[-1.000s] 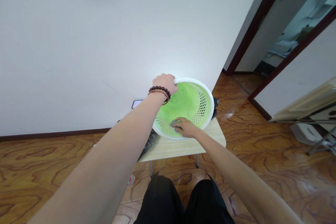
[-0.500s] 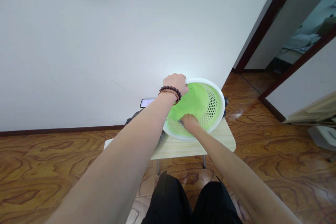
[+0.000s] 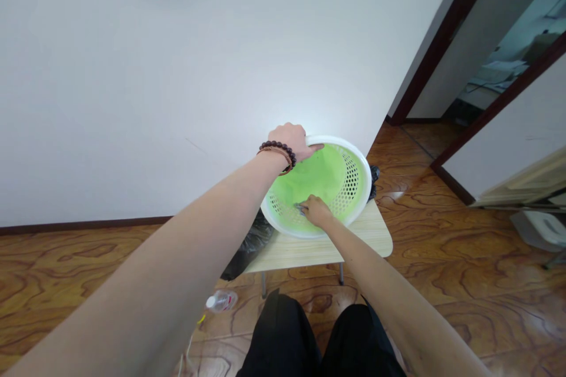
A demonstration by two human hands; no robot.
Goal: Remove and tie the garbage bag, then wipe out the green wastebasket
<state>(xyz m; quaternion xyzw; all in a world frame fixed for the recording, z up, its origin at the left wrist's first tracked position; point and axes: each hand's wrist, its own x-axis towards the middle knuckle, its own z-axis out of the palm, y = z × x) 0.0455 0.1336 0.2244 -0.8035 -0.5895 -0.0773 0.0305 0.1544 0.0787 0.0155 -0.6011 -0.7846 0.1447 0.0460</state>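
Note:
A green basket [image 3: 329,174] with a white rim and perforated sides stands on a small light-wood table [image 3: 369,232], its opening facing me. My left hand [image 3: 289,140], with a beaded bracelet at the wrist, is closed over the rim at the far left, the thumb lying inside. Down in the basket, my right hand [image 3: 317,211] is pinched on a small greyish cloth [image 3: 301,208] against the near inner wall. The cloth is mostly hidden by the fingers, so its full shape cannot be seen.
A black plastic bag [image 3: 251,242] lies at the table's left, and black plastic [image 3: 374,179] shows behind the basket's right side. A clear bottle [image 3: 223,300] is on the wooden floor. The white wall [image 3: 177,70] rises behind the table; a doorway is at right.
My left thumb now stretches along the inside of the rim. My right hand has shifted slightly left in the basket. The phone is no longer visible, while the bottle has come into view.

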